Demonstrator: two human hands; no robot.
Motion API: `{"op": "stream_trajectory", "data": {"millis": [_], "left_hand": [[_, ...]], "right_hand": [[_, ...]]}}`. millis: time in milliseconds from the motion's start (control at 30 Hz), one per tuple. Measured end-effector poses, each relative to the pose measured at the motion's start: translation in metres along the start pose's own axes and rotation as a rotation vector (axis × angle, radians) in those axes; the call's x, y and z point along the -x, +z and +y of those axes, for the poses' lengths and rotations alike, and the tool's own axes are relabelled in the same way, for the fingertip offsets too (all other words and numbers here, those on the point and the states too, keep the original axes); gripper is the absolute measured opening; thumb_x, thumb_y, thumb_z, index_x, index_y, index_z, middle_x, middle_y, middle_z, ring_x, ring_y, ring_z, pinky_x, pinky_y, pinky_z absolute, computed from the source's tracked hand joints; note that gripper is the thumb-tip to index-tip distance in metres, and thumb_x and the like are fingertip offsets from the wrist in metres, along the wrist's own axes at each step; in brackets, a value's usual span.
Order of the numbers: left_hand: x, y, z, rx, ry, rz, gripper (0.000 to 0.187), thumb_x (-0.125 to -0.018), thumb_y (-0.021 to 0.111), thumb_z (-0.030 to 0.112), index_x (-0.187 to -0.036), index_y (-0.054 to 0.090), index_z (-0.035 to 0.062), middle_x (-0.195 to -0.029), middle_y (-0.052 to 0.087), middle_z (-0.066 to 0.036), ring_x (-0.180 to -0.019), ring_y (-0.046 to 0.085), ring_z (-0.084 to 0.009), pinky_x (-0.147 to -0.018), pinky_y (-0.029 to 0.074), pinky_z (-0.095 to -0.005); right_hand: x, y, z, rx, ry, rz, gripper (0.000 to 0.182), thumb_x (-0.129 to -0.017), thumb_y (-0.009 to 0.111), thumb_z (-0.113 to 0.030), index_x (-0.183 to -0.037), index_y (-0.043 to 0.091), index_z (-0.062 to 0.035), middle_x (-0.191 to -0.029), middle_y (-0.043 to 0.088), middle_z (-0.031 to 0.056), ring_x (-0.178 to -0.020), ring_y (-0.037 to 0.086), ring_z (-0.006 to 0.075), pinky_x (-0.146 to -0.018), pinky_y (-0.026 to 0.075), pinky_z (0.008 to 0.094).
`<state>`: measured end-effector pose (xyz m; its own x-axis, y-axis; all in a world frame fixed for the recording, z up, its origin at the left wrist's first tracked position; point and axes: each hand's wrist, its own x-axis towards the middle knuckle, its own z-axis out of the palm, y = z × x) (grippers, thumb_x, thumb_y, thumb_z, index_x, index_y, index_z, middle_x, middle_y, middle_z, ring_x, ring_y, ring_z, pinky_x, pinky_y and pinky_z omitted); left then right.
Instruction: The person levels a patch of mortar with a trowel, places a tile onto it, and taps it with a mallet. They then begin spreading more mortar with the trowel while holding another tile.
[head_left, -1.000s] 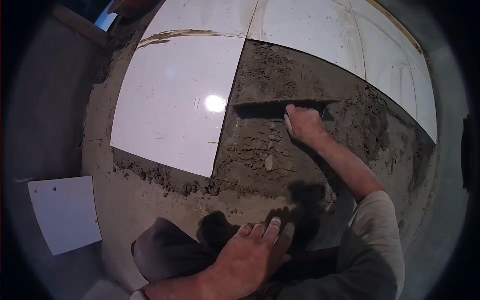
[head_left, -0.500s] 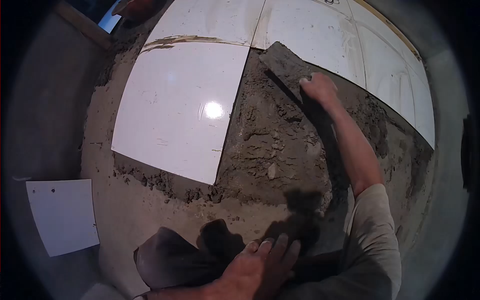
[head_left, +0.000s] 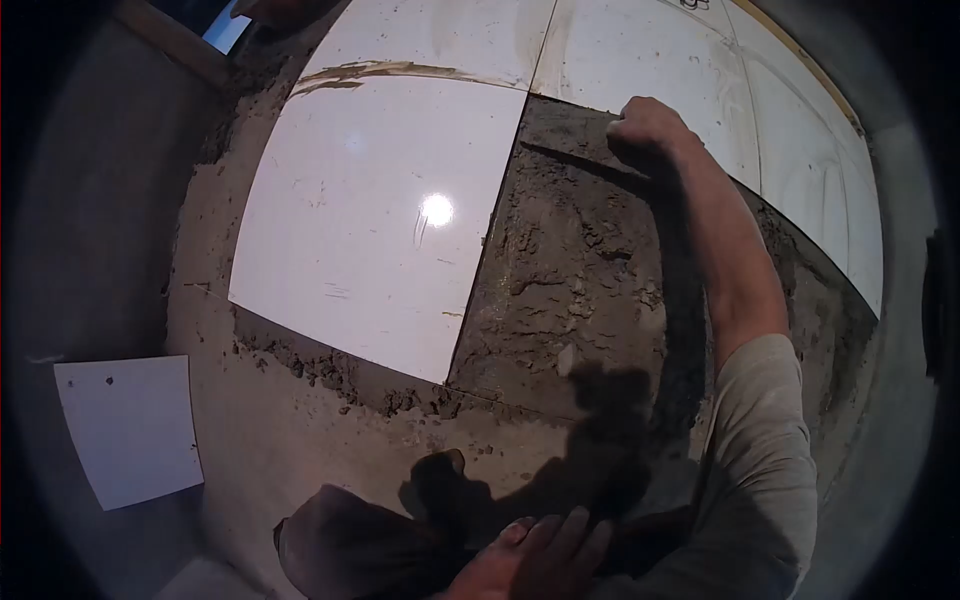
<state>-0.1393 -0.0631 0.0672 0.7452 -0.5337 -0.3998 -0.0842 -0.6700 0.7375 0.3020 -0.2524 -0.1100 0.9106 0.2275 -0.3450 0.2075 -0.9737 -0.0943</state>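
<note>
My right hand [head_left: 650, 127] is closed around the handle of a mortar-coated trowel [head_left: 568, 130]. The handle is hidden by my fist. The blade lies on the grey mortar bed [head_left: 570, 270], tucked into the corner between a large white tile [head_left: 370, 200] on the left and the far white tile [head_left: 630, 60]. The mortar surface is rough, with ridges and lumps. Low in the view, my left hand [head_left: 535, 555] rests near my bent knee [head_left: 345, 535], fingers stretched out and holding nothing.
More laid tiles [head_left: 800, 140] run along the far right. Crumbs of mortar [head_left: 330, 370] line the near edge of the left tile. A loose white tile piece [head_left: 130, 430] lies at the lower left. A wooden beam [head_left: 175, 45] is at the upper left.
My right hand has moved farther away, up to the far tile's edge. The trowel blade has turned to lie more nearly along that edge. The view has shifted slightly.
</note>
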Motion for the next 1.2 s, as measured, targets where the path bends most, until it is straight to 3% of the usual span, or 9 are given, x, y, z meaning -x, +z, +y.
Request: {"op": "stream_trajectory", "data": {"millis": [67,333,400,500,600,733,933,1000,1200], "left_hand": [[-0.001,-0.006,0.003,0.036,-0.008,-0.016,0.05,-0.09,0.055,0.029,-0.131,0.048,0.001,-0.127,0.052,-0.022,-0.114,0.052,-0.0344,-0.092,0.043,-0.0437],[-0.006,0.008,0.001,0.007,0.021,-0.058,0.05,-0.09,0.055,0.027,-0.131,0.047,0.0006,-0.128,0.05,-0.022,-0.113,0.053,-0.0345,-0.093,0.043,-0.0432],[-0.003,0.02,0.007,0.063,-0.029,0.085,0.05,-0.09,0.056,0.028,-0.131,0.048,0.0003,-0.129,0.05,-0.022,-0.113,0.052,-0.0344,-0.092,0.044,-0.0427],[-0.011,0.004,0.009,-0.034,0.061,-0.052,0.051,-0.09,0.056,0.029,-0.131,0.048,0.0,-0.128,0.051,-0.022,-0.113,0.052,-0.0342,-0.093,0.044,-0.042],[-0.018,-0.029,0.018,-0.057,0.128,-0.043,0.051,-0.09,0.056,0.031,-0.13,0.048,0.0,-0.127,0.051,-0.021,-0.112,0.053,-0.0335,-0.092,0.044,-0.0413],[-0.011,-0.024,0.023,-0.072,0.121,-0.056,0.051,-0.09,0.057,0.03,-0.13,0.048,-0.0003,-0.126,0.052,-0.021,-0.111,0.053,-0.0333,-0.09,0.044,-0.041],[0.001,-0.017,0.029,-0.141,0.164,-0.02,0.052,-0.087,0.059,0.025,-0.131,0.048,-0.0009,-0.125,0.052,-0.022,-0.109,0.054,-0.0343,-0.09,0.044,-0.0414],[0.006,-0.017,0.032,-0.19,0.212,0.064,0.054,-0.085,0.061,0.022,-0.132,0.047,-0.0007,-0.124,0.052,-0.022,-0.108,0.054,-0.0348,-0.09,0.043,-0.042],[0.021,-0.007,0.036,-0.166,0.23,0.08,0.054,-0.084,0.062,0.02,-0.132,0.047,-0.0005,-0.124,0.051,-0.022,-0.111,0.051,-0.0355,-0.093,0.041,-0.0427]], "right_hand": [[-0.002,-0.002,-0.004,0.031,0.02,-0.107,0.051,-0.081,0.058,-0.043,-0.106,0.067,0.0,-0.111,0.066,0.0199,-0.106,0.062,0.0325,-0.091,0.049,0.0412],[-0.003,0.035,0.004,0.015,-0.147,-0.116,0.047,-0.08,0.057,-0.04,-0.097,0.069,0.0023,-0.099,0.067,0.0226,-0.094,0.064,0.0343,-0.083,0.05,0.0428],[0.007,0.039,0.003,-0.039,-0.165,-0.104,0.047,-0.079,0.058,-0.04,-0.094,0.069,0.0031,-0.093,0.067,0.0239,-0.088,0.065,0.0357,-0.079,0.05,0.0433],[0.018,0.055,-0.002,0.027,-0.277,-0.154,0.045,-0.08,0.055,-0.038,-0.088,0.068,0.0039,-0.087,0.067,0.0234,-0.085,0.065,0.0369,-0.078,0.05,0.0451],[0.059,0.055,-0.02,-0.005,-0.231,-0.218,0.046,-0.081,0.055,-0.039,-0.088,0.067,0.0046,-0.088,0.066,0.0242,-0.085,0.065,0.0372,-0.079,0.051,0.0464],[0.099,0.061,-0.038,0.036,-0.225,-0.304,0.045,-0.084,0.055,-0.039,-0.093,0.068,0.0038,-0.095,0.067,0.0225,-0.095,0.065,0.0361,-0.086,0.051,0.0449],[0.142,0.071,-0.058,0.058,-0.268,-0.384,0.044,-0.086,0.055,-0.039,-0.095,0.068,0.0027,-0.098,0.067,0.0205,-0.095,0.064,0.0334,-0.086,0.052,0.0441],[0.155,0.083,-0.06,-0.019,-0.299,-0.333,0.045,-0.084,0.055,-0.038,-0.088,0.067,0.0054,-0.086,0.066,0.024,-0.085,0.065,0.0362,-0.081,0.052,0.0464],[0.197,0.095,-0.078,0.015,-0.33,-0.389,0.046,-0.086,0.055,-0.04,-0.094,0.068,0.0027,-0.094,0.067,0.0218,-0.092,0.065,0.037,-0.085,0.052,0.0459]]}}
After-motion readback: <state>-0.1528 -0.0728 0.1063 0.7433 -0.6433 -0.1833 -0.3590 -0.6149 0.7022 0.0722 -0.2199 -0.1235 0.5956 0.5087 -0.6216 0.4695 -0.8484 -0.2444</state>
